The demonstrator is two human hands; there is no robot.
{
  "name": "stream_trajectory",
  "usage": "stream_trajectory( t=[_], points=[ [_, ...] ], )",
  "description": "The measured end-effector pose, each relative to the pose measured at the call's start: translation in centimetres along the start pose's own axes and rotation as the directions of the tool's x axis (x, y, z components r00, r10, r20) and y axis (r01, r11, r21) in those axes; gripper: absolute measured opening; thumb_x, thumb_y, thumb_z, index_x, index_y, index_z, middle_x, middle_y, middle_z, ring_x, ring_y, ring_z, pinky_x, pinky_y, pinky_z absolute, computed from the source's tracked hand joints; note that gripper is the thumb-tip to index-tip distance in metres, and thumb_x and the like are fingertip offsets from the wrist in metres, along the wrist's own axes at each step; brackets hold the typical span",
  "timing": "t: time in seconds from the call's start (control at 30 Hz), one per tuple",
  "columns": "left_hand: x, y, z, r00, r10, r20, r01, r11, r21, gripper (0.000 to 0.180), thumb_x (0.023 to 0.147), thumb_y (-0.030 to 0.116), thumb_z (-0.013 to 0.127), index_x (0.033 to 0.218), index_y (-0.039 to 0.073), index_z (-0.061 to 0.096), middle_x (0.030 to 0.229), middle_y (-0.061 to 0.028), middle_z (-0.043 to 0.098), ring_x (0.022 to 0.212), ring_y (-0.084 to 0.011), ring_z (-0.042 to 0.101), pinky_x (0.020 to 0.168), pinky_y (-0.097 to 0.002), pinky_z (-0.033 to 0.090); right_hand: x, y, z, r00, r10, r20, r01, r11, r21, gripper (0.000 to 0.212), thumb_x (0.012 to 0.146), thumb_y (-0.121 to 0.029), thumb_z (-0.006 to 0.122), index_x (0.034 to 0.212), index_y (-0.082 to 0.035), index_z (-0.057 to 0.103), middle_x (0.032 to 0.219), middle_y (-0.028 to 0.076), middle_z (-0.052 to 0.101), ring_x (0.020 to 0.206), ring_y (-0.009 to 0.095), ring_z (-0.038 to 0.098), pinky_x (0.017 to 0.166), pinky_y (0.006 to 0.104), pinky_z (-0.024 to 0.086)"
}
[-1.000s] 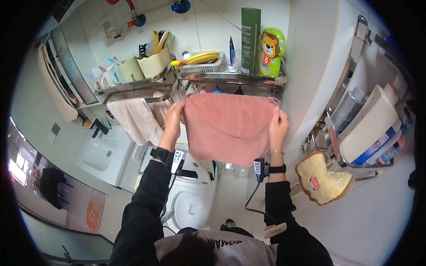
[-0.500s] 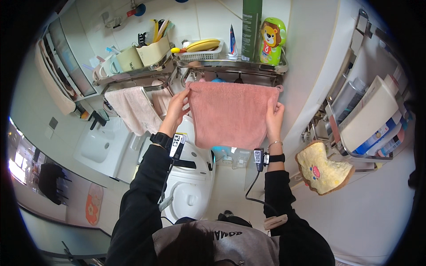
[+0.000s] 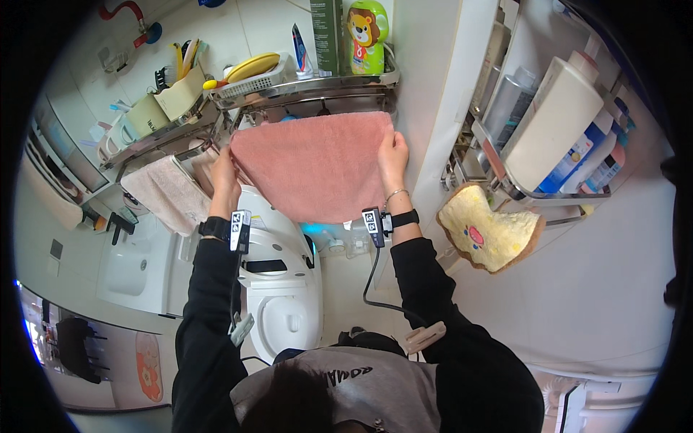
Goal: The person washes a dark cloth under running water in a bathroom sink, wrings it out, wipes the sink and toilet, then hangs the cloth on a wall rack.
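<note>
A pink towel is spread out in front of me, just below the metal shelf. My left hand is closed on its left edge near the upper corner. On the other side my right hand pinches the right edge, thumb over the cloth. Behind the towel's upper edge runs the shelf's rail; whether the cloth rests on it I cannot tell. Both wrists carry black bands with small tagged devices.
Bottles, a toothpaste tube and a basket stand on the metal shelf. A pale towel hangs left, above the sink. The toilet is below. At right are a bottle rack and a yellow toast-shaped cloth.
My view has turned to the right, so the shelf and toilet sit further left. Both hands keep hold of the towel, whose right side now stands higher than its left.
</note>
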State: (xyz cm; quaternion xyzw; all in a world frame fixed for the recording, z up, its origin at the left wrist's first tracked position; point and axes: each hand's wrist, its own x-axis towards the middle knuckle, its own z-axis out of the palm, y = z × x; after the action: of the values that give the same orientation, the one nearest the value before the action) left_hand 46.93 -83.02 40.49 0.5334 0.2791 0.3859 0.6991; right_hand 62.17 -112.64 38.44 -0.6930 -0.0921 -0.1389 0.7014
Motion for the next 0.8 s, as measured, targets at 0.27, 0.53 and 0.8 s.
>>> stream_trajectory(
  t=[0.27,0.53,0.8],
  points=[
    [-5.0,-3.7,-3.3,0.959,-0.166,0.232,0.138,0.982,0.132,0.034,0.086,0.043,0.053,0.108,0.018,0.058,0.105,0.0038,0.056,0.098,-0.0125,0.046,0.089,-0.0329,0.03,-3.9,5.9,-0.5,0.979,-0.178,0.097,0.159,0.972,0.175,0.036,0.088,-0.026,0.057,0.111,0.002,0.05,0.099,0.017,0.061,0.089,0.027,0.059,0.081,0.0353,0.046],
    [-14.7,-7.8,-7.7,0.862,-0.356,0.362,0.351,0.933,0.083,0.038,0.087,0.036,0.055,0.116,0.012,0.055,0.116,-0.0027,0.058,0.103,-0.0153,0.052,0.087,-0.0302,0.036,-13.4,5.8,-7.5,0.973,-0.143,0.183,0.133,0.989,0.064,0.047,0.081,-0.016,0.066,0.118,0.0,0.044,0.113,0.015,0.052,0.103,0.023,0.053,0.086,0.0349,0.045],
    [-23.0,-7.4,-12.9,0.796,-0.502,0.339,0.49,0.863,0.127,0.028,0.087,0.032,0.053,0.104,0.009,0.058,0.105,-0.0032,0.061,0.097,-0.0147,0.056,0.083,-0.0284,0.04,-20.0,1.2,-20.6,0.965,-0.026,-0.259,0.068,0.985,0.156,0.046,0.082,-0.01,0.065,0.116,-0.003,0.035,0.107,0.008,0.051,0.093,0.012,0.05,0.077,0.0245,0.045]
  ],
)
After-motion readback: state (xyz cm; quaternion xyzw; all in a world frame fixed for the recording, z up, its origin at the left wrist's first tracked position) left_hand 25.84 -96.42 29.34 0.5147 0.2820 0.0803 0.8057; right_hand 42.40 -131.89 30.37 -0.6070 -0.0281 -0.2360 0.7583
